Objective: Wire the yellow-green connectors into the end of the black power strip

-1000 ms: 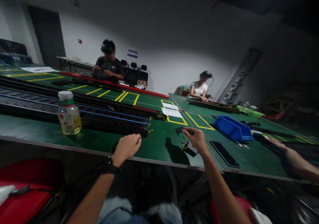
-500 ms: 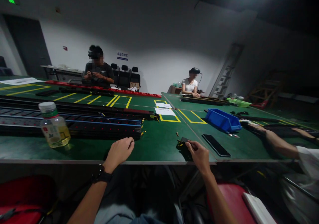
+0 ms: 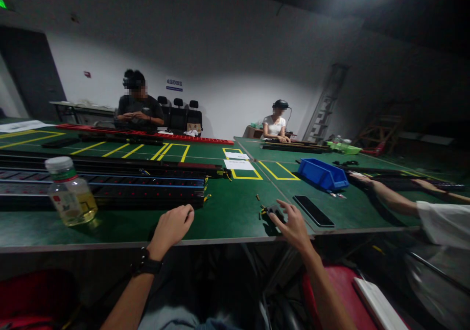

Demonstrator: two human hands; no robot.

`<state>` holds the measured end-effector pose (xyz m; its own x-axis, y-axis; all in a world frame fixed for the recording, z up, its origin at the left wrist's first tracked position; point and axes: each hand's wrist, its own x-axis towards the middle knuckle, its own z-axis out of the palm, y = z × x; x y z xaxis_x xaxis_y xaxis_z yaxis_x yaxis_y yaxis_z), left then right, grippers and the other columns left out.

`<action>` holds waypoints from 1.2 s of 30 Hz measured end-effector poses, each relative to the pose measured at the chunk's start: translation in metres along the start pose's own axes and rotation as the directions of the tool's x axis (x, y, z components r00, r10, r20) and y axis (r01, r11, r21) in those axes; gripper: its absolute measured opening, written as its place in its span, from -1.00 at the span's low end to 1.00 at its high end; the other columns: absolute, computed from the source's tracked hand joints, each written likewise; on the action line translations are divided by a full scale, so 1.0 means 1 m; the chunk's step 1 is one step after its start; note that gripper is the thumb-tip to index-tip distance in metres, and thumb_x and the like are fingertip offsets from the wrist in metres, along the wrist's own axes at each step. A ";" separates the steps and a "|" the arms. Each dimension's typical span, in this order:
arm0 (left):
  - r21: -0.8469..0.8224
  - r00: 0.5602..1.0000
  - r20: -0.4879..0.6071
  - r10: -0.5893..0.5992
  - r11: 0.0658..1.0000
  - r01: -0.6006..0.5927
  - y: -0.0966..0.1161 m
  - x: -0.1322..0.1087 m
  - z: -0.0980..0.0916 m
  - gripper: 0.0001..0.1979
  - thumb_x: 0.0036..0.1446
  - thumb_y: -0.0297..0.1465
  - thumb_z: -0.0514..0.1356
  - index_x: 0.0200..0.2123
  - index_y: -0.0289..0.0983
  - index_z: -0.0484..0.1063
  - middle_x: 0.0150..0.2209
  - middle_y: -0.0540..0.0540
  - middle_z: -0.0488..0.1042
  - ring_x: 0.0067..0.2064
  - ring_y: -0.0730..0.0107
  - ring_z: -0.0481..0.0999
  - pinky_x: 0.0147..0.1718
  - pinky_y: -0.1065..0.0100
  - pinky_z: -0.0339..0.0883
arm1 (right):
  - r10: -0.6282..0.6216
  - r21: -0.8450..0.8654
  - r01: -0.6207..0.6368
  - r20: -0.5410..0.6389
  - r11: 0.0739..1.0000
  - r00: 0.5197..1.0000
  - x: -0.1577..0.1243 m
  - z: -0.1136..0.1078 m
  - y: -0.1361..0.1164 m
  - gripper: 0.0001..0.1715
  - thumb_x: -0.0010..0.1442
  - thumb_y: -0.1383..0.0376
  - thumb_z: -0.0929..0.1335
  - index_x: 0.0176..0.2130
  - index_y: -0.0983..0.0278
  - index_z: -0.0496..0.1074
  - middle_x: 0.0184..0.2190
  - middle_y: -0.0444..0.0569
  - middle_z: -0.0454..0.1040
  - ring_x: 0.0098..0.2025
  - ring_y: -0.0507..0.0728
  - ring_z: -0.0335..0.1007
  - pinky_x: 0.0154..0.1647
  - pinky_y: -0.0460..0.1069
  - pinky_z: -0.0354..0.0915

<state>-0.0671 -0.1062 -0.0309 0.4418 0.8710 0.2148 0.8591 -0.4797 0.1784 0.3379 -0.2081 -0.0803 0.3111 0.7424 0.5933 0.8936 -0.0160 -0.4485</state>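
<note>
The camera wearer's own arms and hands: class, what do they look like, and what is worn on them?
The left hand and right hand are ungloved, and no sleeves show on the forearms. A black wristwatch with a dark strap circles the left wrist; nothing worn shows on the right.

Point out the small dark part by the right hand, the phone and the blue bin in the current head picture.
Small dark part [image 3: 276,209]: head view, on its upper face.
Phone [image 3: 313,211]: head view, middle of its dark screen.
Blue bin [image 3: 316,177]: head view, near outer wall.
</note>
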 end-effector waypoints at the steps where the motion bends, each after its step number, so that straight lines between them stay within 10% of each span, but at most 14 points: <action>1: 0.002 1.000 0.003 -0.002 1.000 0.001 0.000 0.000 0.000 -0.71 0.45 -0.28 -0.06 -0.13 -0.14 0.45 -0.16 -0.09 0.63 -0.15 0.19 0.64 -0.28 0.32 0.32 | -0.007 -0.020 0.008 0.038 1.000 0.999 0.002 0.000 0.001 -0.20 0.21 -0.14 0.34 0.25 0.27 0.45 0.05 0.22 0.55 0.06 0.38 0.48 0.11 0.22 0.36; 6: 0.009 1.000 0.005 -0.002 1.000 0.002 0.000 0.000 0.000 -0.70 0.45 -0.28 -0.07 -0.11 -0.13 0.46 -0.13 -0.08 0.63 -0.12 0.16 0.64 -0.27 0.31 0.33 | 0.007 -0.115 0.018 0.218 0.993 0.976 0.007 0.005 0.006 -0.21 0.20 -0.10 0.36 0.28 0.22 0.43 0.06 0.20 0.59 0.07 0.41 0.49 0.10 0.23 0.36; 21: -0.004 1.000 -0.005 0.012 1.000 -0.012 0.000 -0.002 -0.002 -0.71 0.46 -0.30 -0.06 -0.11 -0.14 0.45 -0.14 -0.08 0.64 -0.13 0.19 0.64 -0.27 0.33 0.31 | 0.100 0.189 -0.122 0.120 0.975 0.988 0.006 0.004 0.006 -0.24 0.12 -0.19 0.43 0.12 0.22 0.52 -0.13 0.13 0.67 -0.05 0.39 0.59 -0.13 0.13 0.43; 36: -0.016 1.000 -0.005 0.001 1.000 -0.001 0.000 -0.002 -0.002 -0.73 0.46 -0.31 -0.04 -0.13 -0.15 0.46 -0.15 -0.08 0.63 -0.15 0.25 0.63 -0.28 0.35 0.30 | 0.026 0.019 -0.030 0.185 0.999 0.982 0.004 -0.008 0.025 -0.27 0.12 -0.15 0.42 0.11 0.21 0.56 -0.12 0.16 0.66 -0.06 0.41 0.56 -0.04 0.20 0.41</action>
<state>-0.0680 -0.1081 -0.0297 0.4415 0.8699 0.2196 0.8542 -0.4825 0.1939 0.3638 -0.2109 -0.0843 0.2689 0.8530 0.4474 0.8774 -0.0253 -0.4791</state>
